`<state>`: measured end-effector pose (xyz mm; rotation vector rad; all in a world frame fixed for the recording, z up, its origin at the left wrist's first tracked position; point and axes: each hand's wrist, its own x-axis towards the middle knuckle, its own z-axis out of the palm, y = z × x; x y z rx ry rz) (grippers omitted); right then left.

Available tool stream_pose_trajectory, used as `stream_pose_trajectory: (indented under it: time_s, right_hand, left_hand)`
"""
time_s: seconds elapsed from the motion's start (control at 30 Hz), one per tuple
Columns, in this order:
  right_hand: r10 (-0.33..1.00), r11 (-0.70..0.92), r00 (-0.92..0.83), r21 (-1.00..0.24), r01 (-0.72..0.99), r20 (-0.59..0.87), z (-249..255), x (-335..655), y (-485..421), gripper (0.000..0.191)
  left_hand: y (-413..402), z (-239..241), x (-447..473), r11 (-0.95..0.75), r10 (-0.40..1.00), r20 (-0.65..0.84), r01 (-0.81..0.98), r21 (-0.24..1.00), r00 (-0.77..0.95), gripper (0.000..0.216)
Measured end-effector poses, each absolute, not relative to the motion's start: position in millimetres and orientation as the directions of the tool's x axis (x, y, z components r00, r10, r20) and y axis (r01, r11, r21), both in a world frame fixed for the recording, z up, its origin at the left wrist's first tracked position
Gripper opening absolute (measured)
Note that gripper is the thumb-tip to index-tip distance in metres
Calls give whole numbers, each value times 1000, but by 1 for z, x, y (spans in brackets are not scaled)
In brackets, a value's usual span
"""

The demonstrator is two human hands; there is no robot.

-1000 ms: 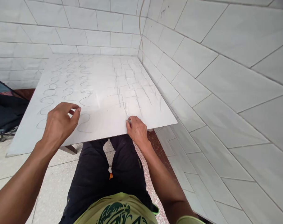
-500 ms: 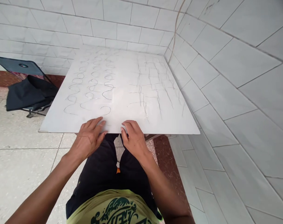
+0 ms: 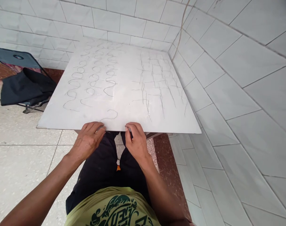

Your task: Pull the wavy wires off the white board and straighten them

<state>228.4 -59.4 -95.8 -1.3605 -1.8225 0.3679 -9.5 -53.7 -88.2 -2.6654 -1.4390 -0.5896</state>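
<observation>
My left hand (image 3: 89, 136) is at the near edge of a white board (image 3: 124, 110), thumb and fingers pinched on a thin dark strand. This curved strand (image 3: 113, 114) bends across the board, and a short end shows past my thumb. I cannot tell whether it is wire or thread. My right hand (image 3: 135, 136) is at the same edge, a little to the right. Its thumb and fingertips come together in a pinch; what lies between them, if anything, is too small to make out.
Rows of wavy strands (image 3: 94, 77) lie on the board's left half. Straighter strands (image 3: 154, 78) cross each other on the right half. Tiled walls (image 3: 227, 91) meet behind and to the right. A folding chair (image 3: 18, 58) with a black cloth (image 3: 27, 86) stands at left.
Both hands have closed from loosely spread fingers into pinches at the board's edge. The nearest curved strand has shifted right and towards me. The view has tilted slightly.
</observation>
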Motion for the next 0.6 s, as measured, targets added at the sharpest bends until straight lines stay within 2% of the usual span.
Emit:
stream_pose_trajectory:
  time_s: [0.2,0.4,0.5,0.6]
  right_hand:
    - [877,433,-149,-615,659,457,-92,226,-59,27]
    - [784,594,-333,-480,645,523,-90,221,-42,29]
    - [741,655,-434,-410,634,512,-87,218,-29,35]
    - [696,709,-526,-356,608,488,-79,215,-23,40]
  left_hand:
    - [-51,-84,-15,-620,756,355,776,119,550,24]
    - [-44,-85,-22,-712,678,397,688,144,619,21]
    - [-46,-79,-20,-708,701,408,641,298,585,19]
    - [-53,-66,-15,-522,852,365,554,648,376,15]
